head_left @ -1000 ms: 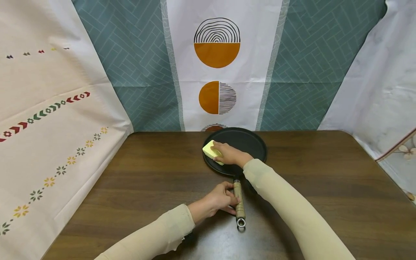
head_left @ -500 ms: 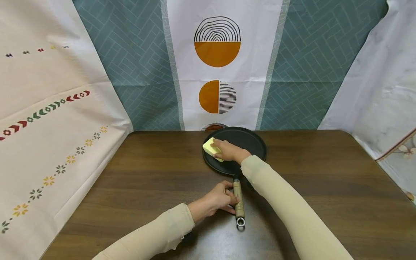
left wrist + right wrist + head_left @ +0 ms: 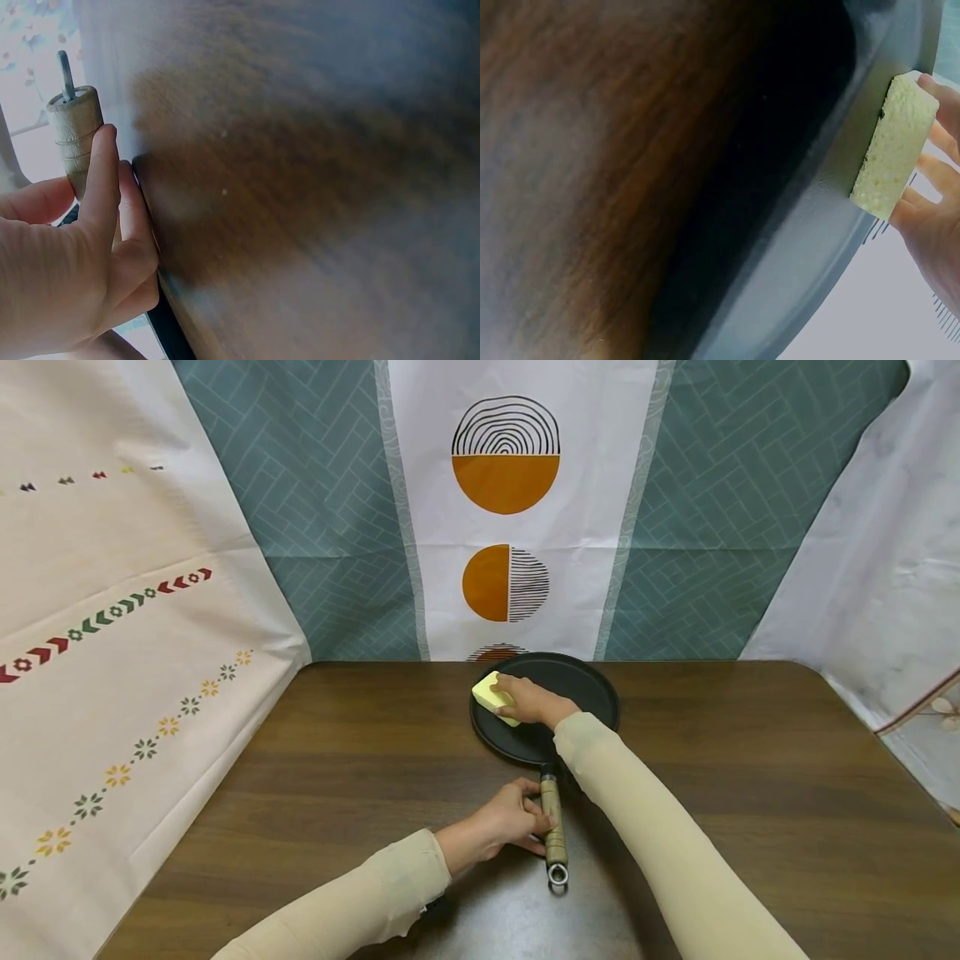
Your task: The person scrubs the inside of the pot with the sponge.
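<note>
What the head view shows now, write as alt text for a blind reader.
A right hand holds a yellow sponge against a round black pan while the left hand grips its tan handle, at a brown table with patterned cloths behind.

A pale yellow sponge [image 3: 896, 154] sits against the left part of a round black pan [image 3: 573, 685], wooden handle [image 3: 556, 847] nearest.
</note>
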A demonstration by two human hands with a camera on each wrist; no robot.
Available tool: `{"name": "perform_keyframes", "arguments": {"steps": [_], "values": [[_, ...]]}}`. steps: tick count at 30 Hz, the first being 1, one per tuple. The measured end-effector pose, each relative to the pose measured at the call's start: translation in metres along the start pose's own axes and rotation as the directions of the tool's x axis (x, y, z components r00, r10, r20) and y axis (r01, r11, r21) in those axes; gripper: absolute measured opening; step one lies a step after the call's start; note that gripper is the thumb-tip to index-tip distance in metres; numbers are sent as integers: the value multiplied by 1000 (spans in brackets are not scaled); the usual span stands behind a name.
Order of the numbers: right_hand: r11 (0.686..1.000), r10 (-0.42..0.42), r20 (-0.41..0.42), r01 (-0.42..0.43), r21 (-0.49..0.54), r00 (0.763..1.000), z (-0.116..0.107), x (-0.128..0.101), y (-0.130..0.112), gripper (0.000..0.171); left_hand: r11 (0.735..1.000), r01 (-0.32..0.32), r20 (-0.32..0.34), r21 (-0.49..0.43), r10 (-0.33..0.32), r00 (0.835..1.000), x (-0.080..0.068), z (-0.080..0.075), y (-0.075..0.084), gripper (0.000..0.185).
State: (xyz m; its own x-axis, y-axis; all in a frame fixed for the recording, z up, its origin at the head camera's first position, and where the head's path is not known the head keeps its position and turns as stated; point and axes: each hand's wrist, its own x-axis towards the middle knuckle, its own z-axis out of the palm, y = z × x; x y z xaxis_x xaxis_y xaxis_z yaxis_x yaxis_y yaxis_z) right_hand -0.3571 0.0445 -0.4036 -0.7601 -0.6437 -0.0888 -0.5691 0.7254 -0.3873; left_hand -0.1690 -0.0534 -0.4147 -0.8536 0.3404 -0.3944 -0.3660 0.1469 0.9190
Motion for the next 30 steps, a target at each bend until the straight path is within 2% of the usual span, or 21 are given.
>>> {"name": "perform_keyframes", "arguments": {"steps": [18, 30], "values": [[996, 92, -17, -91, 26, 996, -4, 11, 11, 56, 999, -31, -33, 25, 31, 999, 0, 3, -3, 54], [991, 134, -47, -133, 19, 990, -3, 13, 19, 56, 999, -31, -30, 16, 31, 999, -1, 4, -3, 54]]}}
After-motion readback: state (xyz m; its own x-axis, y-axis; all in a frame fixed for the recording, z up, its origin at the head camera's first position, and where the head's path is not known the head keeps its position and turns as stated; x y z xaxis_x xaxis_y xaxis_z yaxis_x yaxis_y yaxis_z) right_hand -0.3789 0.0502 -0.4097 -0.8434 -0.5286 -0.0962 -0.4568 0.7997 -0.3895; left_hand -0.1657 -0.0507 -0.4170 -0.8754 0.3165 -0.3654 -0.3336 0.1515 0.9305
